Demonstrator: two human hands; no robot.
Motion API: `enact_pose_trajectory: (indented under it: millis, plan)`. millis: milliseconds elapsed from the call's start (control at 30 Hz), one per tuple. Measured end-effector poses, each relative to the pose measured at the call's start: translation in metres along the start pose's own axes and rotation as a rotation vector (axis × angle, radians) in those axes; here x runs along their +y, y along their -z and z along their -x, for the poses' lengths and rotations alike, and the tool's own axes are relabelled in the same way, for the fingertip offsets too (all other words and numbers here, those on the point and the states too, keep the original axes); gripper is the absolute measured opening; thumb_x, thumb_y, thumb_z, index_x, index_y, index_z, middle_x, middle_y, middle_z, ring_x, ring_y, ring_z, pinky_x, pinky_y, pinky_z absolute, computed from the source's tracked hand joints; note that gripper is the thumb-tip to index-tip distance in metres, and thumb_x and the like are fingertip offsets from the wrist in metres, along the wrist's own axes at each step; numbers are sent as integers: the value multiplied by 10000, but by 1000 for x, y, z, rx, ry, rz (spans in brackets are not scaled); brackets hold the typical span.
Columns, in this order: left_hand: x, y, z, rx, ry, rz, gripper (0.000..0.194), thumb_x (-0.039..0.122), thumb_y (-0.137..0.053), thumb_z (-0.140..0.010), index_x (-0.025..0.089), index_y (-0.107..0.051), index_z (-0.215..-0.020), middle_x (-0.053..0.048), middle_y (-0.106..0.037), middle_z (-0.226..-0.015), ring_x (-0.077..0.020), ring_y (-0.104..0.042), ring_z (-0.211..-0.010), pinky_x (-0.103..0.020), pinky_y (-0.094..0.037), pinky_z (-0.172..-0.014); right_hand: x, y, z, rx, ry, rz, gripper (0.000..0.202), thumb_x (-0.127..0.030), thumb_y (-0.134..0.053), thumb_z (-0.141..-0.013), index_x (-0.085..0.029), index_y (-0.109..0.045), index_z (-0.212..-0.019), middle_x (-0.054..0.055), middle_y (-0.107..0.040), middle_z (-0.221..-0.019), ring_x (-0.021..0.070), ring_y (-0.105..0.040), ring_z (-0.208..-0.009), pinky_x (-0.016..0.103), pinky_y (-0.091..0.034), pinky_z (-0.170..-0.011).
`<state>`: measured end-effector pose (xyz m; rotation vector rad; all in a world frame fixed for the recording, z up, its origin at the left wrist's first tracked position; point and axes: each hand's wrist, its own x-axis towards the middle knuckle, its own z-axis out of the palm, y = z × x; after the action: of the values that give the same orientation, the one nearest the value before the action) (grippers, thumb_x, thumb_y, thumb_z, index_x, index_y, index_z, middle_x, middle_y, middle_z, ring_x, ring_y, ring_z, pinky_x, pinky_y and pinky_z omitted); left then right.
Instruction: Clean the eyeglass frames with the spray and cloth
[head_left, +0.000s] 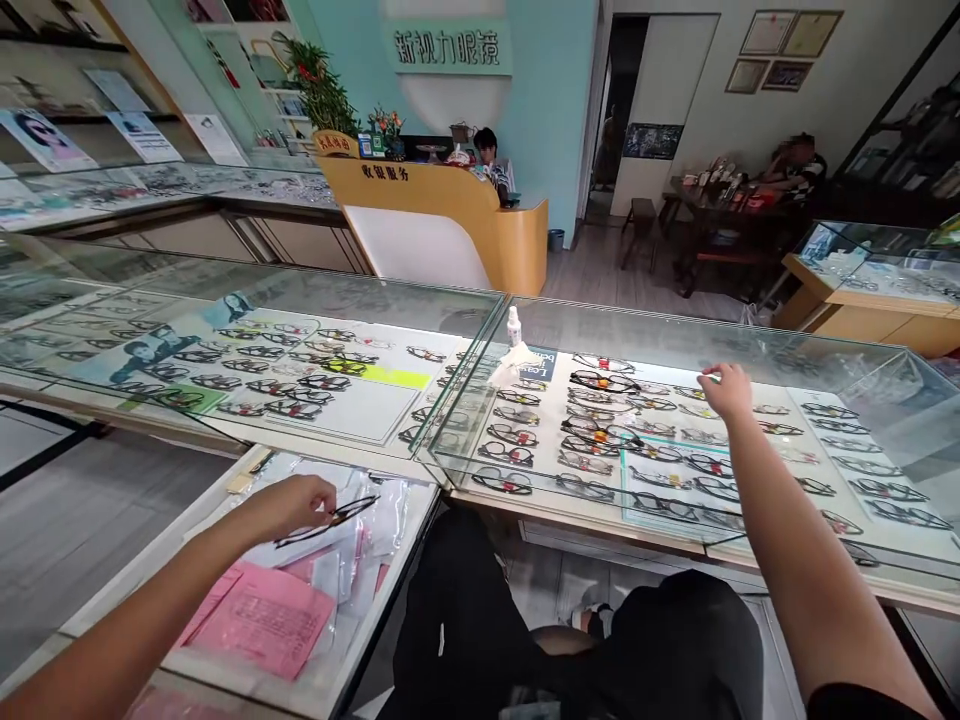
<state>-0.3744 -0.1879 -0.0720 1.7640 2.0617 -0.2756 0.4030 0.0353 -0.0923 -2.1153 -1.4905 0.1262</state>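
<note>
My left hand (296, 505) is closed on a pair of dark-framed eyeglasses (354, 510), held over an open drawer (244, 462). Below it in the drawer lie clear plastic bags (386, 515) and pink printed slips (262, 615). Over the right-hand glass showcase (697, 330), my right hand (731, 390) has its fingers pinched together. A tiny greenish bit shows at the fingertips, too small to name. Rows of eyeglasses (652, 453) appear beneath and around this hand. A white spray bottle (514, 326) stands on the showcase beside a crumpled pale cloth (514, 362).
Another glass showcase (360, 290) with more eyeglasses adjoins on the left. My knees (465, 600) are close under the counter edge. Beyond, one person sits behind a wooden reception desk (442, 195) and another at a dark table (705, 205). A stool (639, 220) stands nearby.
</note>
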Motion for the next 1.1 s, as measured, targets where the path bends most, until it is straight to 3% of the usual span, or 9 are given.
enact_pose_trajectory:
  millis: [100,233,400,567,667,767,933,1100]
  plan:
    - [27,20,41,-164,-26,33,311,595,-673,-617,285,-649,-618,48,-603,-607,-215,-549,-674,-286,-279,-652,-1,-2,0,-3,5,-16,258,-380,-586,-832,-220,-709,-994,147,-613,-1194,350,-507,-1136,512,-449,-1075]
    - [82,67,77,-235,-127,121,364,654,-675,-676,293,-681,-721,54,-524,-625,-180,-442,-682,-279,-288,-663,-3,-3,-1,-23,-6,-29,263,-353,-592,-848,-215,-718,-1033,159,-605,-1265,361,-502,-1186,522,-441,-1098]
    - [188,131,72,-118,-235,21,454,727,-716,-755,308,-777,-918,49,-509,-692,-154,-445,-678,-276,-280,-642,-2,-3,-3,-60,-16,-40,276,-362,-584,-898,-214,-728,-1082,160,-593,-1326,370,-494,-1263,510,-435,-1130]
    - [323,172,23,142,-470,-159,306,542,-753,-910,256,-808,-1005,11,-588,-761,-181,-605,-760,-294,-326,-710,-4,-3,-3,-62,-8,-47,252,-366,-590,-910,-219,-722,-1068,157,-589,-1336,359,-492,-1260,503,-431,-1133]
    - [397,180,-21,323,-575,-199,223,430,-766,-925,244,-820,-1035,-15,-679,-859,-255,-688,-962,-312,-393,-811,-7,-4,-4,-55,-17,-51,229,-358,-594,-902,-223,-716,-1041,159,-583,-1348,362,-489,-1244,526,-421,-1134]
    - [454,177,-69,425,-606,-261,180,338,-749,-922,230,-822,-1046,-30,-764,-958,-258,-710,-1031,-318,-446,-855,-10,-7,-6,-36,-36,-57,200,-336,-587,-898,-224,-701,-1017,160,-573,-1346,369,-481,-1237,565,-409,-1136]
    - [510,159,-136,425,-614,-397,203,288,-727,-872,248,-842,-1035,-47,-833,-1053,-230,-743,-988,-289,-498,-794,-13,-11,-7,-20,-56,-56,163,-317,-581,-901,-233,-671,-1008,138,-555,-1339,361,-467,-1254,580,-405,-1135]
    - [531,140,-177,384,-573,-420,261,331,-788,-817,253,-874,-1050,-97,-838,-1046,-280,-768,-1037,-324,-523,-839,-14,-12,-7,-28,-64,-49,145,-315,-585,-905,-241,-656,-1007,124,-542,-1325,348,-456,-1256,559,-409,-1112]
